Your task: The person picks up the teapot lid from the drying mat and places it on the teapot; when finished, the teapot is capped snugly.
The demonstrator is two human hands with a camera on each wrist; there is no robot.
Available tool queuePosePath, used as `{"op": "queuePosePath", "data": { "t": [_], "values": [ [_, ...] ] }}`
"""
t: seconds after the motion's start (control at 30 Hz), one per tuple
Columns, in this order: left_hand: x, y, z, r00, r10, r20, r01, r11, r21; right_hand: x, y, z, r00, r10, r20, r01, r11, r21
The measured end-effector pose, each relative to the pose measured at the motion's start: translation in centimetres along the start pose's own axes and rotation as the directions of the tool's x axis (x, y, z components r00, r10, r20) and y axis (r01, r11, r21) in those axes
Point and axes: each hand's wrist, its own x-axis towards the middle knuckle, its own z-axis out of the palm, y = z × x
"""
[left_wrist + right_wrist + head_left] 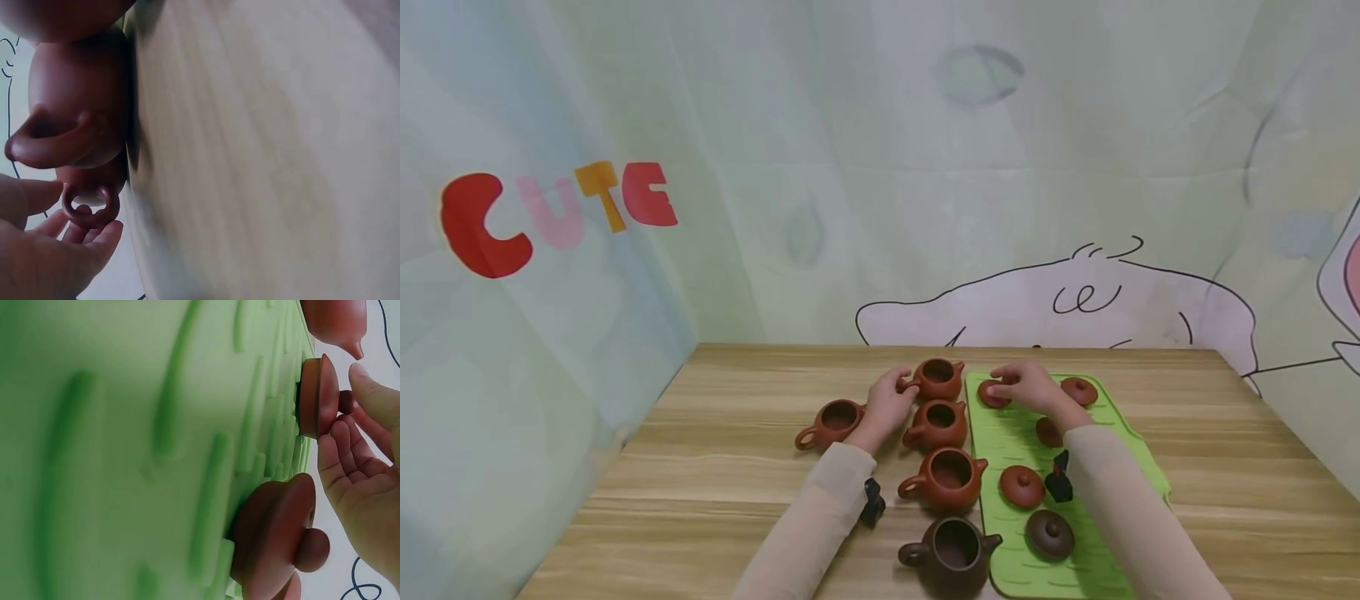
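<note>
At the far end of a column of teapots, my left hand (889, 403) has its thumb and fingers around the handle of a small reddish-brown teapot (942, 392), which stands lidless on the table. The left wrist view shows that ring-shaped handle (94, 219) between thumb and fingers. My right hand (1033, 388) is at a reddish-brown lid (994, 395) on the green mat (1011, 567). In the right wrist view, its thumb and index finger are about the knob (345, 402), and the lid still sits on the mat.
Nearer in the column stand two more reddish teapots (951, 479) and a dark brown one (953, 562). Another lidless teapot (835, 422) is left of my left hand. Several more lids lie on the mat, including a dark brown lid (1050, 536). A printed curtain (820, 167) hangs behind the table.
</note>
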Motion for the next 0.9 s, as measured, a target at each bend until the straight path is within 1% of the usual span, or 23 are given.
{"op": "queuePosePath", "data": {
  "t": [0.23, 0.37, 0.7, 0.9],
  "values": [
    [0.3, 0.0, 0.1, 0.999, -0.036, -0.017, 0.036, 0.999, -0.005, 0.2, 0.1, 0.3, 1.0, 0.026, -0.009, -0.026, 1.0, 0.0],
    [0.5, -0.2, 0.2, 0.999, -0.051, -0.018, 0.051, 0.999, -0.011, 0.3, 0.2, 0.4, 1.0, 0.019, -0.009, -0.019, 1.0, -0.009],
    [0.4, -0.1, 0.3, 0.998, -0.043, -0.035, 0.044, 0.999, 0.009, 0.3, 0.0, 0.1, 1.0, 0.004, 0.0, -0.004, 1.0, -0.014],
    [0.3, 0.0, 0.3, 0.999, -0.038, -0.036, 0.038, 0.999, 0.007, 0.4, -0.9, -0.4, 1.0, 0.018, 0.007, -0.018, 1.0, -0.021]
  ]
}}
